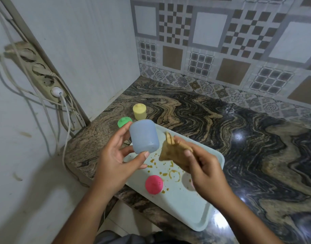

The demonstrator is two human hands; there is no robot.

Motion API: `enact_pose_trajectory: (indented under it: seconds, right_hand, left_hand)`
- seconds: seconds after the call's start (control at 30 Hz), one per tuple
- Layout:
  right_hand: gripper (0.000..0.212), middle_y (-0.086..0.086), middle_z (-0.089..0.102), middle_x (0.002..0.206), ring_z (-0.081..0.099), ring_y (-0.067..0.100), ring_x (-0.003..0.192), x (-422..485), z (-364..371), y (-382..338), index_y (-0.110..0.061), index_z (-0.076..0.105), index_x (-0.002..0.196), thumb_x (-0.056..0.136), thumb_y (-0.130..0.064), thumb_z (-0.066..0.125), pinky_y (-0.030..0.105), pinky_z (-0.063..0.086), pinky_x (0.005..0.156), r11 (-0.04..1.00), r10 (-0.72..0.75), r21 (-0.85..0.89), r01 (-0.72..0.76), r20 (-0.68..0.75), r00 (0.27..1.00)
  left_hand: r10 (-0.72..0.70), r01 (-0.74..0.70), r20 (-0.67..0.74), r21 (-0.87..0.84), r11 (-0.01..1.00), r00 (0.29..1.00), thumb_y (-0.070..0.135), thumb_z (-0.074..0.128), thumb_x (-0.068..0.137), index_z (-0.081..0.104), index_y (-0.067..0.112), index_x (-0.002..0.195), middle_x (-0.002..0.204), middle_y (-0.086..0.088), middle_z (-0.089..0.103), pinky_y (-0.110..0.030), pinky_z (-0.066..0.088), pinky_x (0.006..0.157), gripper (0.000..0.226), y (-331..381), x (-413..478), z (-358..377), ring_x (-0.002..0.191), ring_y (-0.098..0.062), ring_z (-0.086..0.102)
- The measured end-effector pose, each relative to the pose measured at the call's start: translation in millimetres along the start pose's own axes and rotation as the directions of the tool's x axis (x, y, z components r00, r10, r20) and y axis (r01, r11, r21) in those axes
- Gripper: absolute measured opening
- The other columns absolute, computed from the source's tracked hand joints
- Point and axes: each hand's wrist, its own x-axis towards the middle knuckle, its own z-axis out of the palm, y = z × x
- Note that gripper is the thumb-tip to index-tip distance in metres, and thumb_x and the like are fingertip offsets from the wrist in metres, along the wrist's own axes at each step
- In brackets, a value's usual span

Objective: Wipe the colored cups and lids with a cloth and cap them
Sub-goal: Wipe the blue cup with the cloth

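The blue cup [144,136] was held in the air, tilted, above the far left corner of the tray [186,208]. The left hand [116,161] gripped it, thumb at its near end and fingers curled round the far side. I could not tell which end was the mouth. It looked like thin, smooth plastic, so probably light, fairly stiff and not fragile. If still wet it would likely be slippery. A hold round the middle of the wall, as here, seemed soundest, leaving the ends free for wiping.

Just beside the cup, not clearly touching it, hung the cloth [172,152], brownish and limp. The right hand [205,168] pinched it, bunched between thumb and fingers. Being soft, it would probably fold round the cup with ease.

Below, on the tray, stood a pink piece [154,184]; whether it was a capped cup or only a lid could not be told. Brown stains [170,173] lay scattered near it. A pale round thing under the right hand was mostly hidden.

Beyond the tray, on the marbled counter [239,129], the green cup [124,122] and yellow cup [139,111] stood capped, close together. A power strip [36,71] hung on the wall to the left.
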Motion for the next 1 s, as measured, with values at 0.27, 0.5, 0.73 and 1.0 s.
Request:
enact_pose_trajectory:
  seconds: [0.27,0.5,0.73,1.0]
  right_hand:
    - [0.035,-0.005,0.064,0.141,0.055,0.014,0.137,27.3,12.8,-43.8,-0.018,0.060,0.138,0.108,-0.010,0.044,0.044,0.049,0.111,0.979,-0.197,0.048,0.197,-0.006,0.980]
    - [0.040,0.019,0.043,0.157,0.037,0.023,0.150,28.5,24.4,-22.7,0.004,0.056,0.140,0.102,0.005,0.046,0.047,0.039,0.118,0.809,-0.433,-0.343,0.476,0.198,0.879]
    - [0.035,0.026,0.044,0.152,0.036,0.025,0.151,9.3,27.0,-15.9,0.014,0.056,0.134,0.101,0.010,0.045,0.049,0.034,0.121,0.745,-0.530,-0.330,0.580,0.235,0.815]
    - [0.037,0.012,0.054,0.150,0.049,0.021,0.143,-14.0,9.4,-0.2,0.000,0.063,0.132,0.098,0.009,0.053,0.043,0.047,0.112,0.805,-0.437,-0.302,0.511,0.280,0.855]
  left_hand:
    - [-0.002,0.002,0.053,-0.002,1.000,0.999,0.005,0.084,0.064,0.055,0.030,0.134,0.138,0.011,0.063,-0.047,0.062,0.060,0.079,4.2,-6.4,9.8,0.104,-0.027,0.073]
    - [0.025,-0.025,0.006,-0.016,1.000,1.000,0.004,0.083,0.061,0.058,0.029,0.129,0.130,0.009,0.069,-0.043,0.063,0.059,0.077,8.4,-7.3,12.6,0.096,-0.027,0.076]
    - [0.027,-0.030,-0.042,-0.088,0.996,0.999,0.003,0.078,0.060,0.059,0.031,0.125,0.125,0.007,0.072,-0.037,0.062,0.059,0.073,9.5,-3.4,12.9,0.091,-0.026,0.077]
    - [0.046,-0.052,-0.077,-0.069,0.996,0.996,0.007,0.081,0.063,0.057,0.033,0.126,0.136,0.008,0.064,-0.047,0.063,0.059,0.073,11.3,3.4,4.6,0.098,-0.029,0.075]
